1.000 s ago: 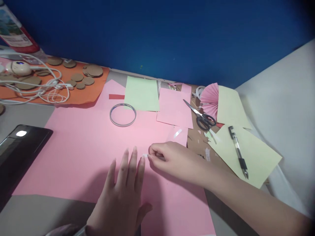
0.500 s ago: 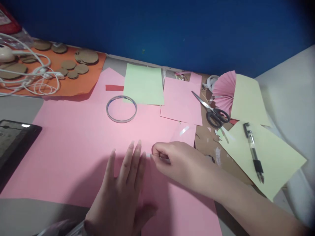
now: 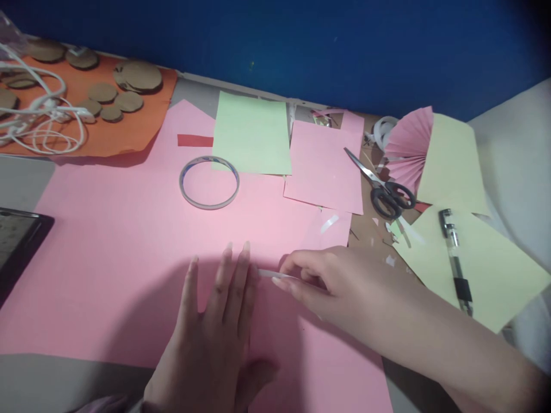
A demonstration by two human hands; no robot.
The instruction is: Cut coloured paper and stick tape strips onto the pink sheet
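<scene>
Head view: left hand (image 3: 215, 338) flat, fingers extended, on pink sheet (image 3: 107, 246); right hand (image 3: 327, 281) pinches thin white strip (image 3: 269, 274).

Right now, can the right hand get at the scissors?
Probably yes. The scissors lie in the open just beyond the right hand, with only flat pink paper between. But that hand is pinching a white strip, so it would need to let go first.

End of strip (image 3: 267, 273) inside right hand (image 3: 327, 280)
</scene>
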